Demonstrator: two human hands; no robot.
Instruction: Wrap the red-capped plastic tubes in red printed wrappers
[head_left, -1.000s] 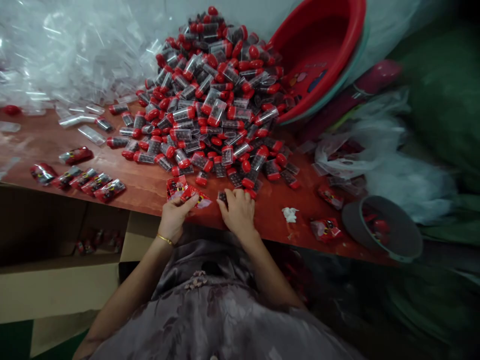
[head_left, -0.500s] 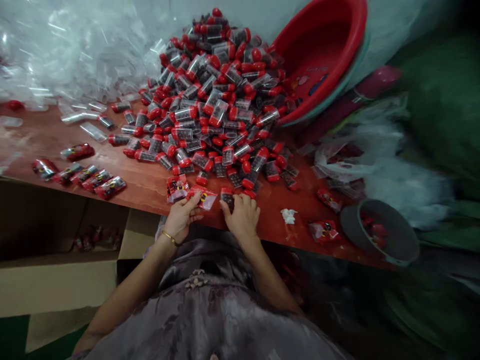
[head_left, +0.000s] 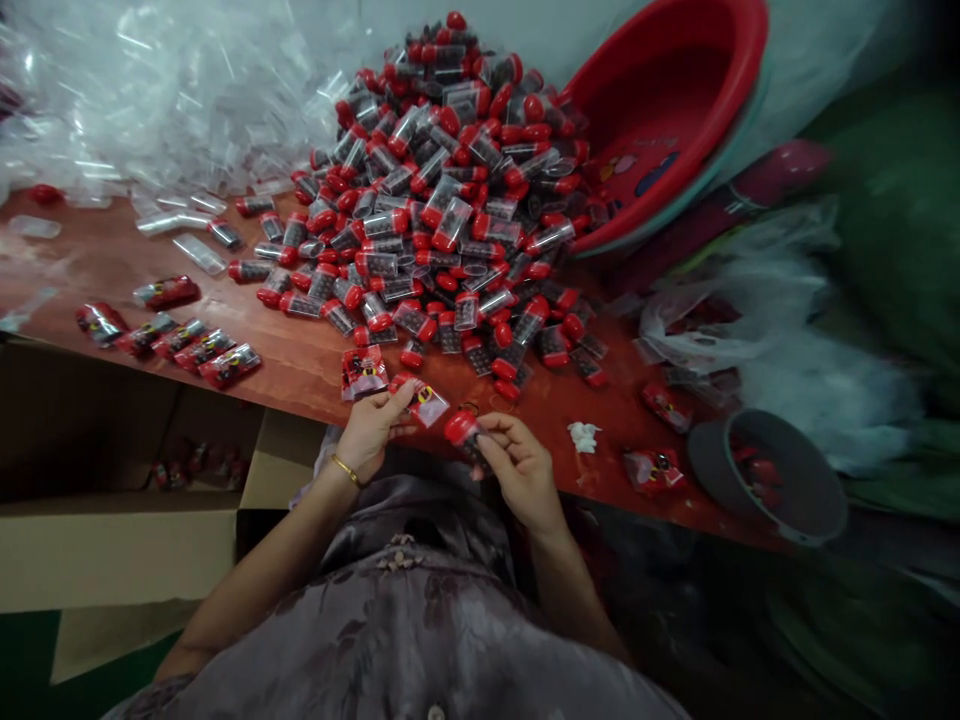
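Note:
My left hand [head_left: 369,432] pinches a small red printed plastic packet [head_left: 427,402] between thumb and fingers, just over the table's front edge. Closed round a clear tube with a red cap [head_left: 462,428] is my right hand [head_left: 517,462]; dark contents show through the tube, and its cap points toward the packet. Packet and tube are apart. Beside my left hand lies a stack of similar red packets [head_left: 364,372]. Behind both hands rises a large heap of red-capped tubes [head_left: 450,210].
Filled red packets [head_left: 202,345] lie in a row at left, above an open cardboard box [head_left: 120,555]. Clear empty tubes [head_left: 150,110] pile up behind. A red basin [head_left: 675,60] leans at the back right. A grey bowl [head_left: 709,450] and a white scrap [head_left: 583,436] lie to the right.
My right hand has picked up a red-capped tube from the table, drawn it nearer and tipped its cap toward the packet. My left hand keeps hold of the packet. The view has shifted slightly.

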